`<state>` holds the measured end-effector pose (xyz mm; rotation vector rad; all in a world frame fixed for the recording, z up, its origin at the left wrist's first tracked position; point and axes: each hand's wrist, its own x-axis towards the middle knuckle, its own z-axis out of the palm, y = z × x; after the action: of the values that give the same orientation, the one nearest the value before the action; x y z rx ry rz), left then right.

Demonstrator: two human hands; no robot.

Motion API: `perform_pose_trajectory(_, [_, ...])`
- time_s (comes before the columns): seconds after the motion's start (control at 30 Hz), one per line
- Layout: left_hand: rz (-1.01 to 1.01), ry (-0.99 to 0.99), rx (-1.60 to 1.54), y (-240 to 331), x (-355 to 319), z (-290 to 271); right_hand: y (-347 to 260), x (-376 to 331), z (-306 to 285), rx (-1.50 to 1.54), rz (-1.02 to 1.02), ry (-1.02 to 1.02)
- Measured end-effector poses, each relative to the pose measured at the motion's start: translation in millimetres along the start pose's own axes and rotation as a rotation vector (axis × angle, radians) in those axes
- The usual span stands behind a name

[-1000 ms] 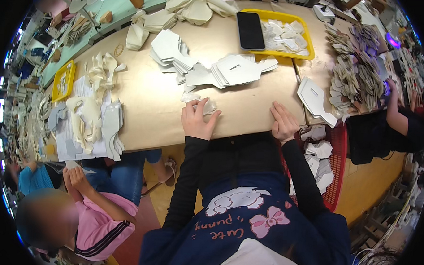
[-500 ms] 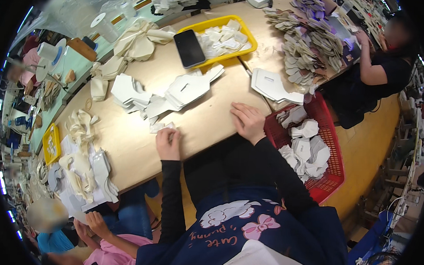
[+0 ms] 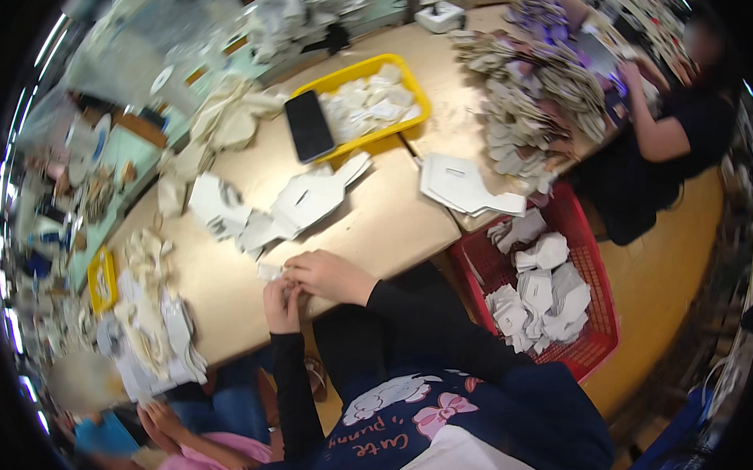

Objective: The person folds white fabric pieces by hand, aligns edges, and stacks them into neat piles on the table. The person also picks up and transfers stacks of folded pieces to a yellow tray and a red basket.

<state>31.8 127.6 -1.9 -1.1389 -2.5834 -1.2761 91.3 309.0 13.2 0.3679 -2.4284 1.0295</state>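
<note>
Close to the table's front edge, my two hands meet. My left hand [image 3: 283,306] has its fingers curled and pressed together; whatever lies between them is hidden. Over its fingertips reaches my right hand [image 3: 331,275], fingers bent and closed, their tips hidden against the left. Small white pieces [image 3: 269,271] lie on the table just beyond the fingers. Farther off spreads a stack of white cut pieces [image 3: 311,200] with a slot in the top one, next to a fanned pile of white pieces [image 3: 216,203].
A yellow tray [image 3: 424,111] of small white pieces stands behind, a black phone [image 3: 309,126] leaning on its rim. At right are another white stack [image 3: 462,188], beige piles [image 3: 525,99] and a red basket [image 3: 603,329] of white pieces. Co-workers sit at lower left and far right.
My right hand has moved left from the table's right part to join my left hand, its fingers closing in. The whole view has shifted slightly.
</note>
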Motion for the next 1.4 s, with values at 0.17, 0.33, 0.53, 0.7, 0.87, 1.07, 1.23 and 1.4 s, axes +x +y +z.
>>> perform_pose_trajectory(0.17, [-0.073, -0.098, -0.123, -12, 1, -5, -1, -8, -1, -0.06, 0.012, 0.062])
perform_pose_trajectory(0.33, [-0.032, -0.101, -0.007, -15, 16, -19, -1, -12, -4, 0.041, -0.018, -0.027])
perform_pose_trajectory(0.53, [-0.166, -0.14, -0.12, -22, 24, -24, 1, -16, 1, 0.026, -0.124, 0.074])
perform_pose_trajectory(0.7, [-0.167, -0.072, -0.063, -21, 23, -19, -3, -29, -15, 0.192, -0.06, 0.105])
perform_pose_trajectory(0.87, [-0.259, 0.072, 0.009, -3, 19, -13, -11, -61, -61, 0.452, 0.325, 0.224])
perform_pose_trajectory(1.07, [-0.27, -0.008, -0.668, 76, 21, 32, -13, -82, -103, 0.842, 0.72, 0.341])
perform_pose_trajectory(1.23, [-0.481, -0.255, -0.879, 93, 40, 80, -13, -75, -139, -0.082, 0.559, 0.268])
perform_pose_trajectory(1.4, [-0.473, -0.246, -0.832, 76, 37, 80, 23, -100, -190, -1.067, 0.67, 0.587])
